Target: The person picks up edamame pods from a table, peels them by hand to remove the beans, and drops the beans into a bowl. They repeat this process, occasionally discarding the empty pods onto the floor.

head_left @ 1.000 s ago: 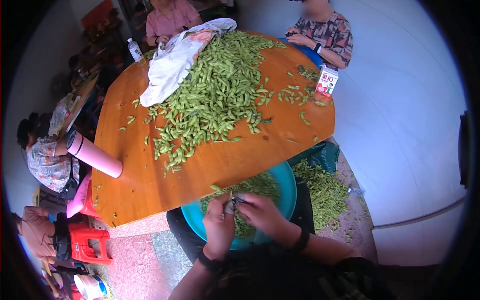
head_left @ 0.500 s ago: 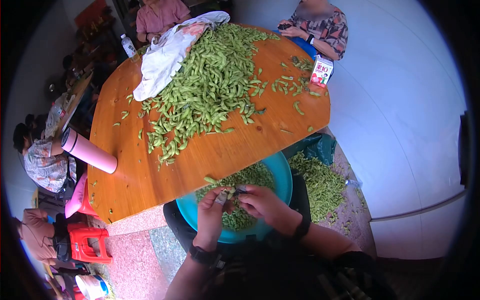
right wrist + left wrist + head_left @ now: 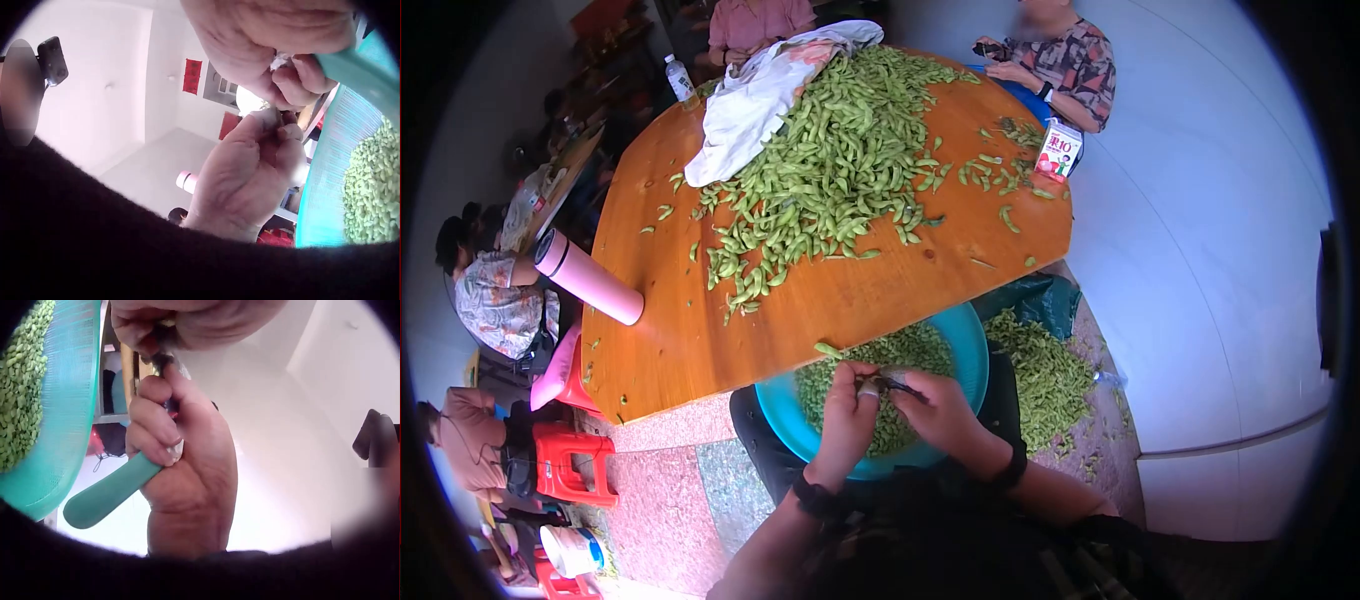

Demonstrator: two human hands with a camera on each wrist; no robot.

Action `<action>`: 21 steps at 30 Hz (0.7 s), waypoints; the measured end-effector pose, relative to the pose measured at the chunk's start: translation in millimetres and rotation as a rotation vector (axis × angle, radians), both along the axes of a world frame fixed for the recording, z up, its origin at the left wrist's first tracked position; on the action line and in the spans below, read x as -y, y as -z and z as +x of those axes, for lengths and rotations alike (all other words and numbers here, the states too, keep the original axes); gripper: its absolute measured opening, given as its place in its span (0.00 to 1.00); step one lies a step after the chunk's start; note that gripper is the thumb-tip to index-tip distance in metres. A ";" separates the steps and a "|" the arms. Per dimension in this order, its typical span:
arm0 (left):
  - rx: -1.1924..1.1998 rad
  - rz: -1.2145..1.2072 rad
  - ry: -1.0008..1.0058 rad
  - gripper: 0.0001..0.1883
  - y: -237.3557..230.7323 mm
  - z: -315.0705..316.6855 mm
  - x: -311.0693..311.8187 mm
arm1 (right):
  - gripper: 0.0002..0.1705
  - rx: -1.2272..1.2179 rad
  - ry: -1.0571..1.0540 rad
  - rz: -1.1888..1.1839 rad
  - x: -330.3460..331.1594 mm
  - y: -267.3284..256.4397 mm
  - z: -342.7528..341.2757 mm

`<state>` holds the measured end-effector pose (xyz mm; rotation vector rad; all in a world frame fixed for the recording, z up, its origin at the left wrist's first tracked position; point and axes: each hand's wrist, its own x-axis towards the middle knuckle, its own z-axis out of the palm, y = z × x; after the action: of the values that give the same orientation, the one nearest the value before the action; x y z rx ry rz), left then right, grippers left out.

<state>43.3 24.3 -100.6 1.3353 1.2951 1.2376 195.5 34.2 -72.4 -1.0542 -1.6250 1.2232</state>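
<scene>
My left hand point(image 3: 206, 456) curls its fingers round the teal handle point(image 3: 112, 492) of a tool; the handle's rounded end sticks out past the little finger and its other end is hidden. Something white wraps the left thumb. Fingertips of my right hand point(image 3: 231, 175) meet the left fingertips and pinch a small greenish soybean pod point(image 3: 270, 117), mostly covered by the fingers. Both hands point(image 3: 852, 415) are over a teal basin point(image 3: 974, 365) of shelled green beans point(image 3: 915, 350).
A wooden table point(image 3: 740, 360) carries a heap of green pods point(image 3: 830, 165), a white cloth point(image 3: 745, 130), a pink flask point(image 3: 595, 280) and a juice carton point(image 3: 1058, 150). One pod point(image 3: 828, 350) lies at the near edge. Empty pods point(image 3: 1045, 385) pile on the floor; two people sit opposite.
The view has tilted and shifted slightly. The hands have stayed together over the basin, and the fingers have shifted round the pod, which showed more green half a second ago.
</scene>
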 end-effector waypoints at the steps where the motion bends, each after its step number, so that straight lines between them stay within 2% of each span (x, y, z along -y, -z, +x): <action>1: 0.001 0.000 -0.003 0.10 1.7 0.7 0.0 | 0.14 0.001 0.001 -0.033 1.1 -1.9 0.9; 3: -0.096 0.063 -0.010 0.14 4.1 1.3 0.5 | 0.14 0.002 0.000 -0.068 2.7 -1.0 2.3; 7: -0.072 0.031 0.053 0.17 -0.3 2.4 2.1 | 0.14 -0.075 0.031 -0.224 2.8 10.8 7.3; 9: 0.051 -0.041 0.053 0.21 -3.5 4.1 2.5 | 0.13 -0.123 0.047 -0.268 3.1 11.9 11.2; 10: 0.050 -0.041 0.056 0.21 -7.1 4.7 3.0 | 0.13 -0.156 0.052 -0.311 2.6 11.6 13.6; 12: 0.227 -0.151 0.097 0.19 -14.0 5.0 3.8 | 0.13 -0.191 0.060 -0.354 1.6 9.0 21.2; 13: 0.226 -0.150 0.100 0.19 -10.0 4.3 3.3 | 0.13 -0.192 0.138 -0.323 1.0 5.7 28.6; 15: -0.238 0.073 0.174 0.17 0.7 1.0 1.6 | 0.13 -0.178 0.298 -0.262 -1.5 4.5 53.9; 16: -0.239 0.076 0.174 0.17 -7.2 -2.0 2.8 | 0.13 -0.165 0.380 -0.231 -3.0 6.0 74.5; 18: -0.907 0.502 0.012 0.15 -33.3 -11.0 8.3 | 0.12 -0.263 0.642 -0.246 -7.3 15.3 118.6; 19: -0.909 0.506 0.009 0.15 -40.7 -16.7 6.1 | 0.10 -0.214 0.669 -0.254 -6.4 20.8 150.0; 21: -1.008 0.420 -0.196 0.14 -51.5 -28.9 -1.6 | 0.09 -0.164 0.695 -0.264 0.3 24.4 174.4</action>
<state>14.4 25.9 -49.0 2.3505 1.9327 0.9950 369.9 33.9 -96.8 -1.4768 -0.8582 1.0155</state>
